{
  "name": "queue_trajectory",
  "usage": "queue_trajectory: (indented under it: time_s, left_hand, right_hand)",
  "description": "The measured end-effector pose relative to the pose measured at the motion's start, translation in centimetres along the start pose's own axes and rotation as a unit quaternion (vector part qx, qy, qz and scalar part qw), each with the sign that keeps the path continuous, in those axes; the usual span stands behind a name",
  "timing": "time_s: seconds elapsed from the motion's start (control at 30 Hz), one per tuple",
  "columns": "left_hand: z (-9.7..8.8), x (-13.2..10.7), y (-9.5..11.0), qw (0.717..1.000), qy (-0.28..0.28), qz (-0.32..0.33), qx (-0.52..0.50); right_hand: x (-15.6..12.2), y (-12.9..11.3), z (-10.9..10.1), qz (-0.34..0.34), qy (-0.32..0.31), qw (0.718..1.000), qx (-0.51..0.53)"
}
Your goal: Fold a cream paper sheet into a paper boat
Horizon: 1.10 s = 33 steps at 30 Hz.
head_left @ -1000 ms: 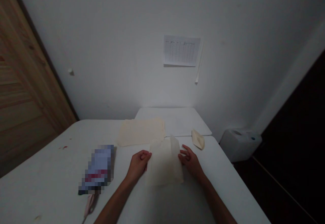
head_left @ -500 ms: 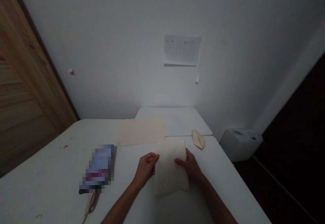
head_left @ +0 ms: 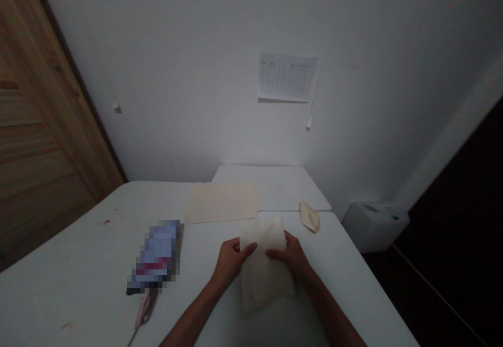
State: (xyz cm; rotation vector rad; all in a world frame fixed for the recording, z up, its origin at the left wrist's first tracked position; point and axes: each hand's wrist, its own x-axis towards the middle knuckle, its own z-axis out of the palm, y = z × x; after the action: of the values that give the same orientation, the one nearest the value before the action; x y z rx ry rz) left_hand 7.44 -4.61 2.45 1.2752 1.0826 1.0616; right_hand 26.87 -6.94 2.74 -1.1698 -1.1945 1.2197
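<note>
A folded cream cloth (head_left: 267, 276) is held up between my two hands over the table, its lower end hanging toward me. My left hand (head_left: 232, 258) grips the cloth's left edge, thumb on top and fingers behind. On the opposite edge, my right hand (head_left: 290, 253) pinches it the same way, its thumb pointing inward. Past the hands lies a flat cream sheet (head_left: 222, 202), spread out on the table. A small folded cream piece (head_left: 309, 216) rests to the right, near the table's edge.
On the white table (head_left: 90, 263), a blurred blue packet (head_left: 157, 255) lies left of my hands, with a pink-handled tool (head_left: 143, 307) beside it. A white board (head_left: 291, 187) sits against the wall. A printed sheet (head_left: 286, 77) hangs above. A white plastic container (head_left: 373, 226) stands right of the table.
My left hand has gone from a pinch beside the cloth's left edge to gripping that edge with its thumb on top. The cloth's lower layers have fanned slightly apart.
</note>
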Motion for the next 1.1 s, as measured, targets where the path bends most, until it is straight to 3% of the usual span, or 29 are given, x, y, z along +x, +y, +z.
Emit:
queue_trajectory:
  time_s: [0.37, 0.5, 0.77, 1.1]
  left_hand:
    - [-0.3, 0.1, -0.2, 0.997, 0.042, 0.018, 0.061]
    - [-0.4, 0.0, -0.2, 0.998, 0.04, 0.01, 0.057]
    - [-0.7, 0.2, -1.3, 0.997, -0.039, 0.001, 0.063]
    - [0.0, -0.2, -0.3, 0.999, 0.004, -0.039, -0.027]
  right_hand:
    - [1.1, -0.1, 0.3, -0.02, -0.044, 0.998, -0.045]
    - [1.3, 0.3, 0.4, 0.001, -0.036, 0.999, 0.0]
    - [1.0, 0.7, 0.1, 0.009, -0.012, 0.996, 0.086]
    - [1.1, 1.3, 0.2, 0.027, 0.028, 0.998, 0.044]
